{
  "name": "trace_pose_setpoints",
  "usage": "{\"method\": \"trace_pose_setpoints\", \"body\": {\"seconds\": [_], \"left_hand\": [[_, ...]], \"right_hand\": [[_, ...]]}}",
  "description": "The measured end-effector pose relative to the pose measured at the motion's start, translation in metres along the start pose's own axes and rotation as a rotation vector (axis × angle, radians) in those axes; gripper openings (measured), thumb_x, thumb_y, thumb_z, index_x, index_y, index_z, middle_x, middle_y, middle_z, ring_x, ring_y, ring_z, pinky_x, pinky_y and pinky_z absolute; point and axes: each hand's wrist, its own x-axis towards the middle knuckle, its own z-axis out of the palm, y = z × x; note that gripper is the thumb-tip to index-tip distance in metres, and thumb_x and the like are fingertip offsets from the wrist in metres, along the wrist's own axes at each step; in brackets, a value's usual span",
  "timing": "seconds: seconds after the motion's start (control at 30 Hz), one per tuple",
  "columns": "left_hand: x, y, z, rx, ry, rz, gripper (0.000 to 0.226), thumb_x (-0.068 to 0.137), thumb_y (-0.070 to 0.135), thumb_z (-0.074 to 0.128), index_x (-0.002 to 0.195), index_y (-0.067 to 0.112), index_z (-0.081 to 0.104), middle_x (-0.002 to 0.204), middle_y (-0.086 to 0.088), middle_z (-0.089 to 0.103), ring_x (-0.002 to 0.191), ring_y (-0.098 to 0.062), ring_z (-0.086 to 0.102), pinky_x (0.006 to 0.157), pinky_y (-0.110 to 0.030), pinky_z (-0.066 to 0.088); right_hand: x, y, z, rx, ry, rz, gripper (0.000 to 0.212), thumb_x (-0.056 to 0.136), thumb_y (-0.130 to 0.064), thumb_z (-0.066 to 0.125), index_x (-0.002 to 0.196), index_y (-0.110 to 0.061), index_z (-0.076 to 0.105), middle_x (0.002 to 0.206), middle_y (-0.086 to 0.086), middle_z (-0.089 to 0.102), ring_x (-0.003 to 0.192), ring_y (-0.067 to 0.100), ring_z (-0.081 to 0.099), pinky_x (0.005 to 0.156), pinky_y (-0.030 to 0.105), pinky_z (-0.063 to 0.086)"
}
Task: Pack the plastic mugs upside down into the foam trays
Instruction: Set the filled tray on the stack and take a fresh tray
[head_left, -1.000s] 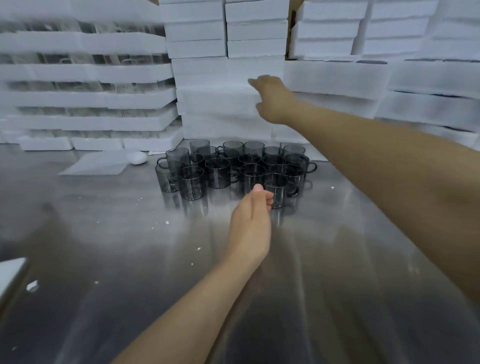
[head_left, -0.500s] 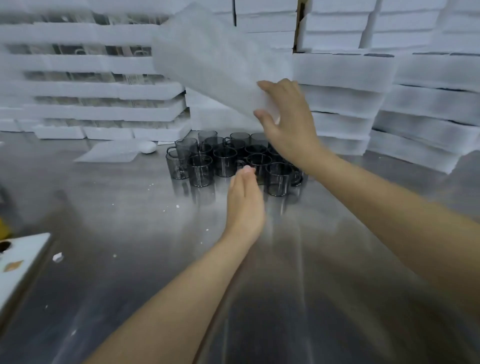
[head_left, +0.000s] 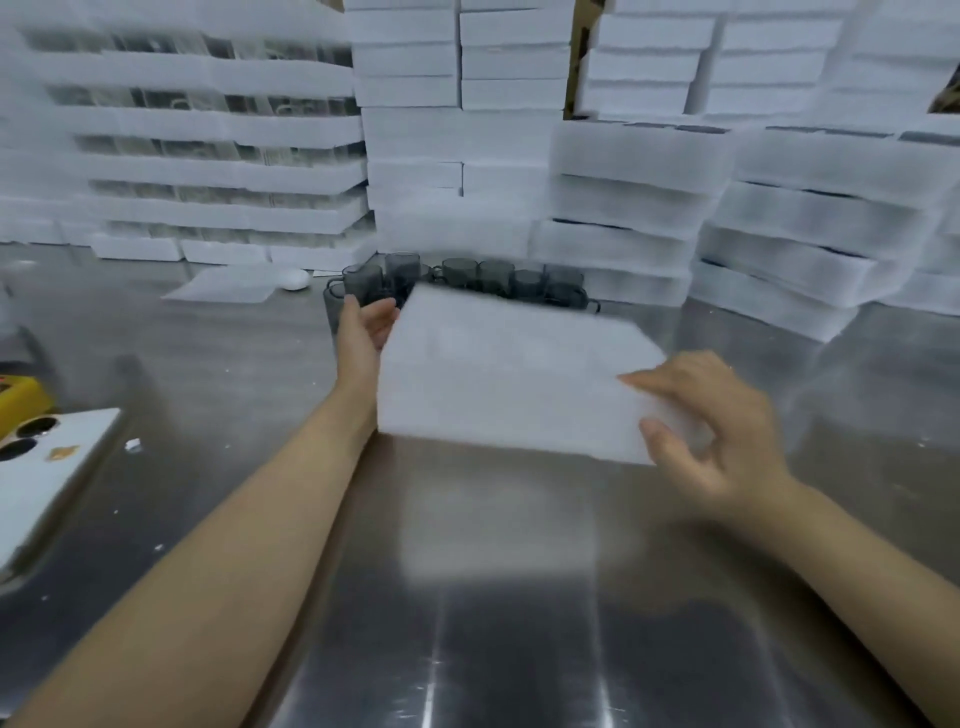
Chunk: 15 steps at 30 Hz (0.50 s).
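Lying between left hand (head_left: 363, 332), right hand (head_left: 722, 441) grips: foam tray (head_left: 509, 374).

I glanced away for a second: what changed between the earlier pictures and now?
The right hand pulled a white rectangular foam tray off the back stack and lowered it; the left hand now holds its left edge. The smoky grey plastic mugs stayed clustered on the steel table.
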Motion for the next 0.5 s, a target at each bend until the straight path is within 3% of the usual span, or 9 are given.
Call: {"method": "trace_pose_setpoints", "body": {"seconds": [0.07,0.13,0.2,0.27,0.33,0.4,0.5], "left_hand": [[-0.002,0.001,0.004,0.098,0.028,0.057,0.050,0.104,0.037,0.025,0.114,0.002,0.060,0.103,-0.006,0.060,0.105,-0.020,0.053,0.081,-0.026,0.044],[-0.006,0.001,0.008,0.139,-0.016,0.077,0.042,0.104,0.031,0.029,0.099,0.006,0.062,0.097,-0.004,0.062,0.097,-0.019,0.056,0.085,-0.028,0.044],[-0.011,-0.002,0.008,0.162,-0.084,0.091,0.032,0.101,0.019,0.033,0.091,0.010,0.061,0.096,-0.004,0.061,0.093,-0.017,0.057,0.087,-0.029,0.044],[-0.011,-0.006,0.008,0.220,-0.223,0.092,0.031,0.093,0.001,0.031,0.096,0.009,0.061,0.101,-0.005,0.061,0.100,-0.018,0.056,0.088,-0.027,0.045],[-0.003,-0.010,0.015,0.383,-0.338,0.066,0.038,0.087,-0.007,0.030,0.107,0.008,0.059,0.108,-0.003,0.061,0.110,-0.019,0.054,0.091,-0.026,0.044],[0.007,-0.009,0.023,0.510,-0.332,-0.041,0.036,0.091,-0.008,0.036,0.118,0.008,0.055,0.113,-0.002,0.060,0.113,-0.019,0.054,0.084,-0.020,0.045],[0.009,-0.015,0.019,0.461,-0.354,0.042,0.042,0.087,-0.015,0.040,0.114,0.009,0.062,0.109,0.000,0.062,0.103,-0.015,0.056,0.088,-0.025,0.045]], "right_hand": [[0.002,0.007,-0.006,0.154,0.003,0.069,0.028,0.088,-0.014,0.046,0.098,-0.001,0.068,0.074,0.007,0.062,0.070,0.017,0.055,0.068,0.027,0.042],[0.002,0.018,-0.010,0.292,0.123,0.193,0.029,0.092,-0.015,0.040,0.099,-0.009,0.068,0.080,0.003,0.064,0.074,0.017,0.059,0.071,0.026,0.044],[-0.002,0.032,-0.013,0.370,0.277,0.374,0.031,0.093,-0.014,0.039,0.097,-0.018,0.069,0.078,-0.007,0.065,0.075,0.016,0.058,0.073,0.027,0.046],[-0.006,0.049,-0.010,0.371,0.352,0.577,0.032,0.094,-0.010,0.039,0.093,-0.022,0.069,0.070,-0.013,0.063,0.070,0.013,0.057,0.071,0.026,0.046],[-0.007,0.067,-0.003,0.380,0.326,0.783,0.033,0.095,-0.005,0.040,0.088,-0.020,0.069,0.065,-0.011,0.063,0.064,0.009,0.057,0.069,0.023,0.048],[-0.003,0.085,0.006,0.453,0.293,0.951,0.031,0.096,-0.003,0.043,0.086,-0.016,0.069,0.068,-0.004,0.064,0.061,0.011,0.056,0.068,0.025,0.049],[0.008,0.108,0.022,0.398,0.227,0.998,0.025,0.094,-0.004,0.048,0.089,-0.016,0.069,0.074,0.000,0.062,0.062,0.011,0.055,0.069,0.025,0.050]]}}
